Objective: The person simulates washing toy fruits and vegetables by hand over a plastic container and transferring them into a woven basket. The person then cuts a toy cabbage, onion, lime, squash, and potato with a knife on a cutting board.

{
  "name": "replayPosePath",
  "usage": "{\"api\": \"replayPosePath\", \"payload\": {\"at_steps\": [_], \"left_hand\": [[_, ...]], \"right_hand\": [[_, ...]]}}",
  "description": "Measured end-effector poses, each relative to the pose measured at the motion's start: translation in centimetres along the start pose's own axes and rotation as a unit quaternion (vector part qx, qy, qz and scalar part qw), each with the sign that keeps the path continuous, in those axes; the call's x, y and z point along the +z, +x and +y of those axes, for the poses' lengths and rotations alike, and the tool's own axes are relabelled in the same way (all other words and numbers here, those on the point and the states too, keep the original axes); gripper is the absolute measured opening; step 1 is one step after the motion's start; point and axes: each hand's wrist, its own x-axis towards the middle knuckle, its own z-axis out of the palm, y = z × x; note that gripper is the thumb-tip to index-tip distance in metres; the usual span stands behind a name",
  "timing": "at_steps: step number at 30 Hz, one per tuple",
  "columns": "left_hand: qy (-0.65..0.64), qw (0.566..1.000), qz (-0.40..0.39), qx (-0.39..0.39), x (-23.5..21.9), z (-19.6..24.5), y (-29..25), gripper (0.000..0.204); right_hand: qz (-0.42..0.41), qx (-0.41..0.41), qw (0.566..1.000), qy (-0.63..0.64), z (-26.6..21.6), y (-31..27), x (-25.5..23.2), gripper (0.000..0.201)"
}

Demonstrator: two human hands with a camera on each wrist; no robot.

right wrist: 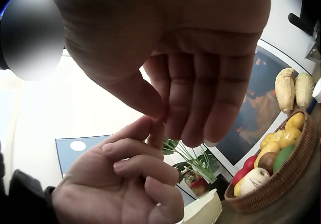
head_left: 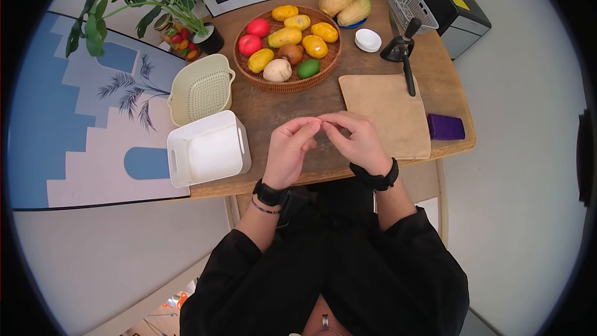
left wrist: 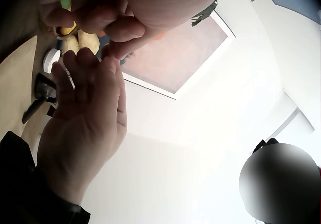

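My left hand and right hand meet at their fingertips over the front of the wooden table. No object shows between them. In the right wrist view, the left hand has its outer fingers loosely bent, with its thumb and index finger touching the right thumb. The right hand has its long fingers nearly straight there. In the left wrist view, the right hand reaches up to the left fingertips. A white bin stands left of the hands, and a tan cutting board lies to the right.
A wicker basket of fruit and vegetables sits behind the hands. Beside it is a cream colander. A black-handled tool in a stand, white bowls and a purple item occupy the right. A plant stands at back left.
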Motion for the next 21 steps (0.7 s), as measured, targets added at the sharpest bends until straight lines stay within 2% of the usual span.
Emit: {"api": "replayPosePath", "payload": {"at_steps": [2,4,5,6,7,9,13,17,19,21], "left_hand": [[0.011,1.000,0.002,0.005,0.1,0.1,-0.1,0.014],[0.084,0.996,0.031,0.018,0.2,0.2,-0.1,0.013],[0.084,0.996,0.030,0.018,0.2,0.4,-0.1,0.013],[0.154,0.987,0.034,0.027,0.1,0.5,-0.2,0.014],[0.223,0.973,0.038,0.037,0.0,0.7,-0.2,0.015],[0.258,0.965,0.031,0.037,-0.5,0.8,0.1,0.015],[0.323,0.946,0.027,0.031,-1.3,0.4,0.5,0.016],[0.355,0.933,0.051,0.027,-1.3,-0.4,0.5,0.017],[0.430,0.895,0.095,0.074,-1.9,-1.4,0.9,0.021],[0.413,0.901,0.109,0.071,-3.0,-2.1,1.3,0.021]], "right_hand": [[-0.004,0.001,1.000,-0.014,-0.3,0.0,-0.2,0.014],[-0.008,0.001,1.000,-0.029,-0.6,0.2,-0.4,0.013],[-0.012,-0.036,0.997,-0.065,-0.7,0.3,-0.6,0.011],[-0.015,-0.073,0.992,-0.101,-0.8,0.4,-0.7,0.009],[-0.013,-0.074,0.992,-0.102,-0.7,0.5,-0.8,0.009],[-0.041,-0.114,0.977,-0.176,-0.3,0.6,-0.8,0.006],[-0.070,-0.122,0.968,-0.208,0.8,0.7,-0.5,0.010],[-0.069,-0.096,0.966,-0.228,2.6,0.6,0.8,0.013],[-0.067,-0.079,0.965,-0.241,4.2,0.8,1.2,0.014],[-0.023,-0.002,0.973,-0.228,5.8,1.0,0.9,0.021]]}}
